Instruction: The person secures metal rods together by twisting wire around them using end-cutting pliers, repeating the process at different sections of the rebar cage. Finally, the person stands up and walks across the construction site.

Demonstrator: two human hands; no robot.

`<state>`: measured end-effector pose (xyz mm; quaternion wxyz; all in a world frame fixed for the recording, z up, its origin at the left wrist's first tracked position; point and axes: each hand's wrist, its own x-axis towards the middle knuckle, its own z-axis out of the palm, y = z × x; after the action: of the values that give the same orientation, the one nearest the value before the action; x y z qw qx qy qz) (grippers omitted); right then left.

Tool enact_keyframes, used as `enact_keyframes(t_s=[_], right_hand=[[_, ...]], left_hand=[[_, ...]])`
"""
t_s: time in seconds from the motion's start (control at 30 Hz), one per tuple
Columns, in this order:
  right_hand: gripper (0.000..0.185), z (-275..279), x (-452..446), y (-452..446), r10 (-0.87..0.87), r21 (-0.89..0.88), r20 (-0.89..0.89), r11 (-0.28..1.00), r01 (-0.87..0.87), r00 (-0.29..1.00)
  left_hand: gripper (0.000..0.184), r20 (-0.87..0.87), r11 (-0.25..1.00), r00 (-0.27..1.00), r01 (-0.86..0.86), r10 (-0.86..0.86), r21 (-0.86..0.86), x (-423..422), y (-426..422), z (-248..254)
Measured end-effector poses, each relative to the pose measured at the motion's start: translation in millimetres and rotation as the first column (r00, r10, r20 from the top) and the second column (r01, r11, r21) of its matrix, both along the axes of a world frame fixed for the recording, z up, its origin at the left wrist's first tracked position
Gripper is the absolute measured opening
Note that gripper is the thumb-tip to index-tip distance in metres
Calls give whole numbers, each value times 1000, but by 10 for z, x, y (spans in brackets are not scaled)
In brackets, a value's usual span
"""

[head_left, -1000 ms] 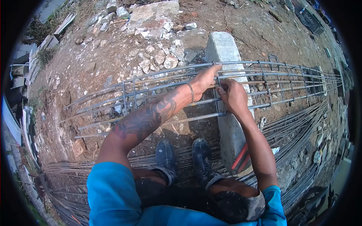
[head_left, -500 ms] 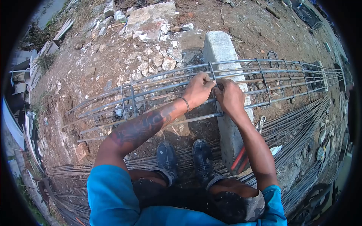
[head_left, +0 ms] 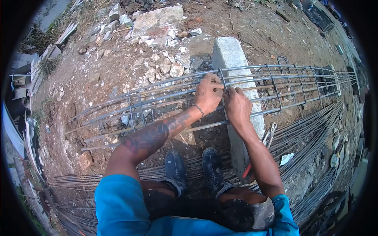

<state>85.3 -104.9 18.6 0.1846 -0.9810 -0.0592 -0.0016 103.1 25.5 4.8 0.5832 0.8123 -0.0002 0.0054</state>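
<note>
A long cage of steel bars (head_left: pixel 177 92) crosses the view from the left to the far right, over a pale concrete block (head_left: pixel 231 53). My left hand (head_left: pixel 208 92) is closed at the near stirrup (head_left: pixel 223 77), its fingers curled over the bars; what they pinch is too small to make out. Just right of that stirrup, my right hand (head_left: pixel 238 105) is closed with its fingertips against it, and whatever they grip is hidden. More stirrups (head_left: pixel 273 86) stand round the bars to the right.
Thin rods (head_left: pixel 307 133) lie in bundles on the ground at the right and behind my boots (head_left: pixel 175 167). Pliers with red handles (head_left: pixel 247 171) rest by the block, partly hidden by my right arm. Rubble (head_left: pixel 167 65) lies beyond the cage, and a dark crate (head_left: pixel 321 19) at the far right.
My left hand has come down from the top bar to the middle of the stirrup, and its fingers have shifted. My right hand has moved slightly down and left.
</note>
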Motion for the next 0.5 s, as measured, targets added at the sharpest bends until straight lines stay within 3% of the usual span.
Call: enact_keyframes(t_s=[0.07, 0.13, 0.17, 0.23, 0.3, 0.37, 0.5], right_hand=[[18, 0, 23, -57, 36, 234, 53, 971, -47, 998], [17, -22, 40, -90, 53, 328, 54, 942, -68, 997], [17, -28, 61, -99, 77, 421, 69, 902, -99, 995], [16, -19, 87, -109, 83, 453, 54, 886, -99, 995], [16, 14, 119, -128, 96, 482, 43, 870, -104, 995], [20, 40, 135, -137, 80, 508, -98, 861, -20, 992], [23, 17, 178, -165, 60, 508, -108, 861, 4, 992]], left_hand=[[23, -30, 999, 999, 18, -19, -44, -28, 7, -9], [24, -70, 996, 997, 35, -41, -87, -96, 29, -19], [26, 10, 996, 996, 86, -86, -29, -120, 44, -12], [28, 89, 990, 986, 137, -139, 33, -147, 72, 17], [32, 64, 980, 979, 192, -196, 53, -157, 84, 52], [33, 61, 975, 975, 206, -212, 89, -169, 91, 101], [35, 6, 966, 971, 236, -237, 104, -148, 114, 118]])
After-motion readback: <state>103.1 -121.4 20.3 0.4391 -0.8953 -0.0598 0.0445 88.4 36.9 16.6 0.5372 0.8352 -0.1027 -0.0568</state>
